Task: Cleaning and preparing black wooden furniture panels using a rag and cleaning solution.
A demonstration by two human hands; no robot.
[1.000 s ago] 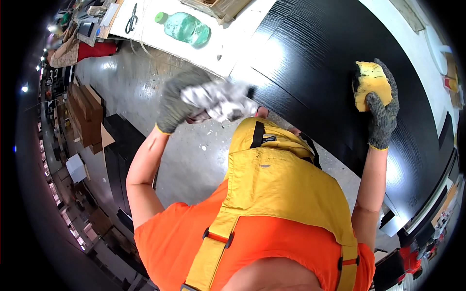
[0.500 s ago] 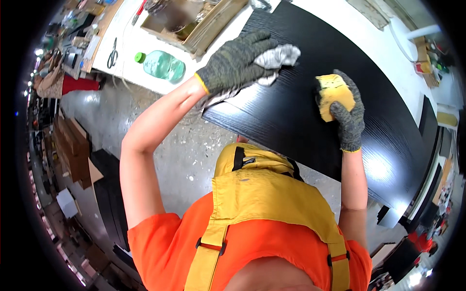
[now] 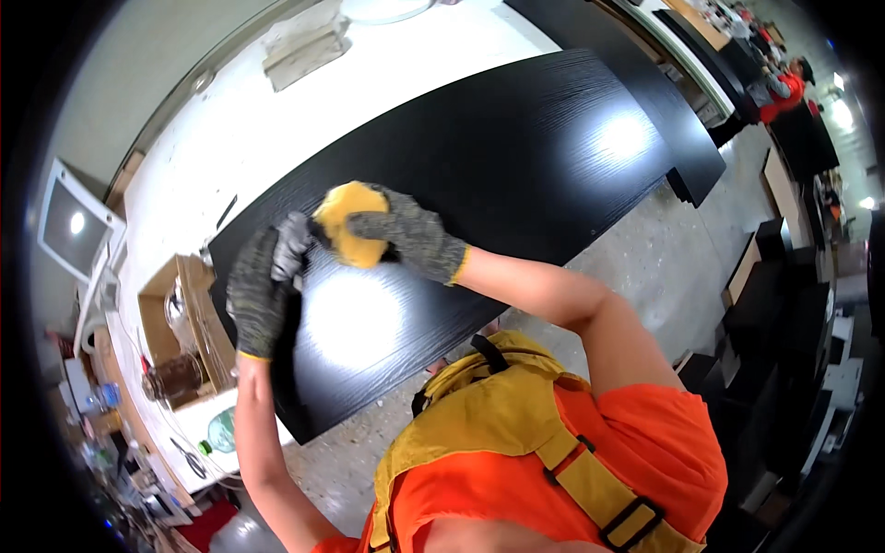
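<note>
A black wood-grain panel (image 3: 479, 175) lies on a white worktable. My right hand (image 3: 413, 236), in a dark grey knitted glove with a yellow cuff, is closed around a yellow sponge (image 3: 350, 230) over the panel's left part. Close beside the sponge, my left hand (image 3: 256, 300) wears a matching glove and grips a crumpled grey-white rag (image 3: 291, 245). The rag and the sponge are nearly touching, and motion slightly blurs the left hand. Bright lamp glare shows on the panel just below the sponge.
An open wooden box (image 3: 217, 323) holding a jar stands left of the panel. Nearby are a green-capped bottle (image 3: 221, 430) and scissors (image 3: 191, 459). A grey block (image 3: 304, 53) lies at the back of the white worktable (image 3: 387, 78). Another person (image 3: 784, 92) is far right.
My view has turned to the right. The right hand has brought the sponge leftward, close to the rag in my left hand. Both hands keep their holds.
</note>
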